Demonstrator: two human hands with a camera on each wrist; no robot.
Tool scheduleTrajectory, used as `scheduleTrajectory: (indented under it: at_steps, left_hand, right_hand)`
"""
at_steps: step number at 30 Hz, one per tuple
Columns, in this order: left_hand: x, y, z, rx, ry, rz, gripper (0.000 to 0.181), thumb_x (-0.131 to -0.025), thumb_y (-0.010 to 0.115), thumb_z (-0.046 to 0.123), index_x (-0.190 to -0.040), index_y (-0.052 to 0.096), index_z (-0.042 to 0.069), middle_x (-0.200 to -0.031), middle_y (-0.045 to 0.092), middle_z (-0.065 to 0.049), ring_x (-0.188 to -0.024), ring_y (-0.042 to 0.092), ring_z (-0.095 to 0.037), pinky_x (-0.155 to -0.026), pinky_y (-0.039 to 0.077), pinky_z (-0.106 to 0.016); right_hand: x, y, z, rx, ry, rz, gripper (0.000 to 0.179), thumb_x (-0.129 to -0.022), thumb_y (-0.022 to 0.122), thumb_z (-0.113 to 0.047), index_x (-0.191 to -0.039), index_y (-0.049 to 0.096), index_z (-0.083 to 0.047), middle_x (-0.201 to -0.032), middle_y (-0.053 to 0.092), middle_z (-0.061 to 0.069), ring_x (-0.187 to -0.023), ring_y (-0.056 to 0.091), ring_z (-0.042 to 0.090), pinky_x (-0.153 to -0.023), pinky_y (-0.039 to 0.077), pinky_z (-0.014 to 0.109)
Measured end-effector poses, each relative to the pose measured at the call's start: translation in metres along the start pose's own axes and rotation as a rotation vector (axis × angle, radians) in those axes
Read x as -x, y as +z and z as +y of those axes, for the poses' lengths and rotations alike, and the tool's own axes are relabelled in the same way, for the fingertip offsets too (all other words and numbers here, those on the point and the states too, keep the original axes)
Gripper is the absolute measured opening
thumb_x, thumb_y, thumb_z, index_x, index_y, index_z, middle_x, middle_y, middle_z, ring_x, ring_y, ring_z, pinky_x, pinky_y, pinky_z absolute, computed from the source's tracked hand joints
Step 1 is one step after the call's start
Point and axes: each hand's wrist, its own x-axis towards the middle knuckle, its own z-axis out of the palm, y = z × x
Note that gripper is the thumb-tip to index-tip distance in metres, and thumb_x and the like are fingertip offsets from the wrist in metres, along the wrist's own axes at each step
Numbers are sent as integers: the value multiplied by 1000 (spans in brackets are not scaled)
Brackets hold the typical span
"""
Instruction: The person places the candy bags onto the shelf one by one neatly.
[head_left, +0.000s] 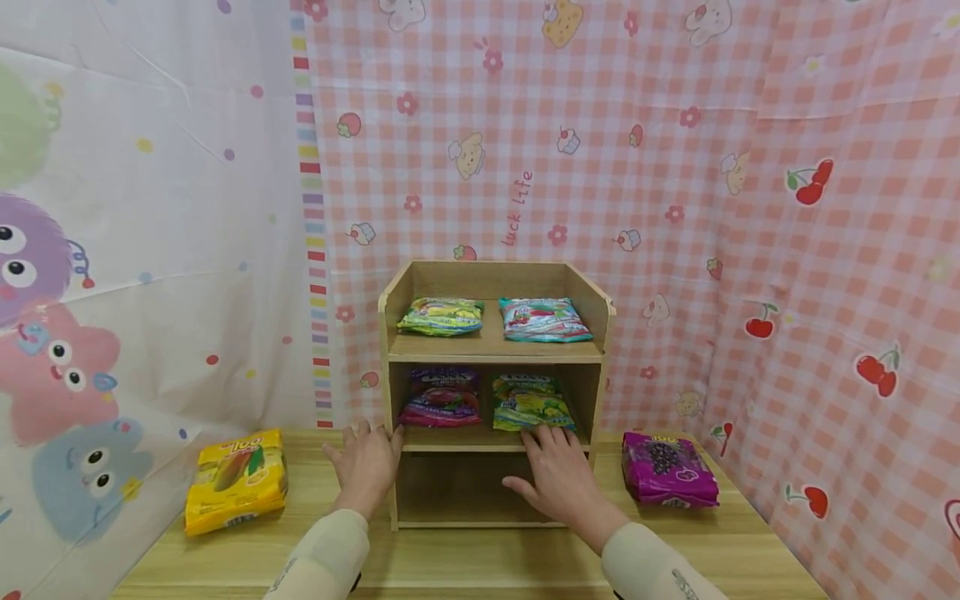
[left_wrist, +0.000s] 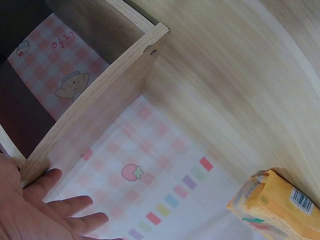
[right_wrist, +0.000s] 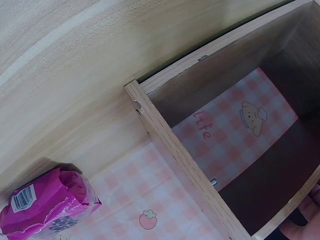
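A wooden shelf unit [head_left: 495,356] stands on the table in the head view. My left hand [head_left: 367,467] has its fingers spread at the unit's left side panel; in the left wrist view, fingers of this left hand [left_wrist: 45,210] lie right by the panel's edge. My right hand [head_left: 562,475] reaches to the front of the middle shelf, its fingertips at the lower edge of a green candy bag [head_left: 528,404]. Beside that bag lies a purple-pink candy bag [head_left: 442,398]. In the right wrist view only part of the right hand [right_wrist: 306,220] shows, at the shelf board.
On the top shelf lie a yellow-green bag [head_left: 442,317] and a light blue and red bag [head_left: 545,320]. A yellow mango packet [head_left: 236,482] sits left of the unit, a purple grape packet [head_left: 667,469] right of it. Patterned curtains [head_left: 525,125] hang behind.
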Motion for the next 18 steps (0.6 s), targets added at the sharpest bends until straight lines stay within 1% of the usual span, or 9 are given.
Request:
scheduleTrajectory:
  at_steps: [3, 13, 18]
  left_hand:
    - [0, 0, 0, -3, 0, -1, 43, -103, 49, 37, -106, 70, 0, -129, 55, -29, -128, 39, -54, -99, 15, -81]
    - [0, -2, 1, -4, 2, 6, 43, -103, 49, 36, -105, 70, -1, -128, 56, -28, -126, 40, -53, -98, 16, -81]
    - [1, -2, 1, -9, 6, 7, 42, -103, 49, 36, -105, 70, -1, -125, 56, -28, -125, 41, -54, -98, 17, -81]
  right_hand:
    - [-1, 0, 0, -2, 6, -7, 80, -88, 58, -67, -138, 56, -4, -123, 55, 16, -113, 53, 35, -99, 43, 54]
    - [-1, 0, 0, 12, 15, -22, 85, -88, 56, -70, -142, 53, -5, -129, 54, 15, -116, 53, 34, -99, 42, 55]
    - [2, 2, -1, -6, 17, 7, 82, -89, 58, -67, -141, 52, -4, -131, 54, 16, -118, 53, 35, -99, 42, 55]
